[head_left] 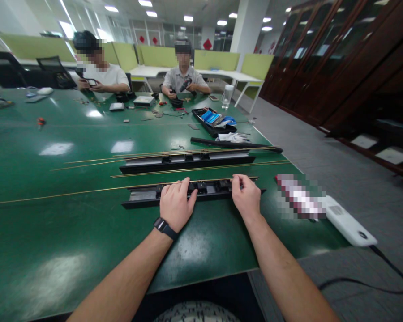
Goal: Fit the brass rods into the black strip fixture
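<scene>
Nearest me lies a black rail (144,203) with a silvery inner channel and several black blocks (201,187) in it. A long thin brass-coloured rod (87,192) runs along its far edge and out far to the left. My left hand (176,203), with a dark band on the wrist, is closed over the middle of the rail; its fingers curl over the rod side and the thumb rests by the blocks. Near the rail's right end, my right hand (246,196) pinches the rod between thumb and forefinger. The fingertips of my left hand are partly hidden.
Behind lies a second black rail (188,163) with more thin rods (201,169) around it. Farther back are a black tube (235,144), white gloves (233,137) and a black tray (208,123). A white power strip (349,221) sits right. Two people work across the table.
</scene>
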Tool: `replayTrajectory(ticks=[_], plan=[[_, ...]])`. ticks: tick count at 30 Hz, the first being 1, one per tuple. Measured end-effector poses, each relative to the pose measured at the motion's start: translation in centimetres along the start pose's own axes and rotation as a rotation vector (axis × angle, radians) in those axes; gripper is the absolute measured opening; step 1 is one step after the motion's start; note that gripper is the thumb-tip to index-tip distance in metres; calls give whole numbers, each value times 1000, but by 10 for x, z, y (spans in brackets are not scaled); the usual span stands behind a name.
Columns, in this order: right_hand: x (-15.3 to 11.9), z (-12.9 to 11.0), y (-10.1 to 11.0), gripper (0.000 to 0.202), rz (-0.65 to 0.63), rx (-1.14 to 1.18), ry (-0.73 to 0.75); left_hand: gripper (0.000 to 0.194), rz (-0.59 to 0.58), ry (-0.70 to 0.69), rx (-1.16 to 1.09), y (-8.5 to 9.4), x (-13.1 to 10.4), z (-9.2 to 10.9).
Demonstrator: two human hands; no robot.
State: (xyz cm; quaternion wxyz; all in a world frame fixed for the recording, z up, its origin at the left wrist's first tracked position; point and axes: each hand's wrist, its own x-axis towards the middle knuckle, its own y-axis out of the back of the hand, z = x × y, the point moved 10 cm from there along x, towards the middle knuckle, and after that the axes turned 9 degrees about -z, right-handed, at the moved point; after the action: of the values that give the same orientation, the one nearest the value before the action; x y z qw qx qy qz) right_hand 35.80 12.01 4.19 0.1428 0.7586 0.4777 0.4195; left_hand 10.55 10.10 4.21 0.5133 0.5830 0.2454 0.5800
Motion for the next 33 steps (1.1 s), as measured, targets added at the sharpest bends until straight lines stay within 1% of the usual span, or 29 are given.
replayTrajectory(ticks=[8,15,22,24,29,33], plan=[[-2,-12,-5,32,-58,10,55,42,-1,3,-8,-1,0,0],[-1,-1,-2,32,-16,9,-3,42,-5,1,-7,0,0,0],[-3,-18,-7,32,-73,17,94,42,-13,4,-3,0,0,0],[-3,-17,-7,32,-71,16,91,42,-10,3,0,0,1,1],[-1,-7,-1,33,-9,-17,31,41,-7,3,-1,1,1,0],[-1,-12,-3,33,-40,-8,65,41,-3,1,-11,0,0,0]])
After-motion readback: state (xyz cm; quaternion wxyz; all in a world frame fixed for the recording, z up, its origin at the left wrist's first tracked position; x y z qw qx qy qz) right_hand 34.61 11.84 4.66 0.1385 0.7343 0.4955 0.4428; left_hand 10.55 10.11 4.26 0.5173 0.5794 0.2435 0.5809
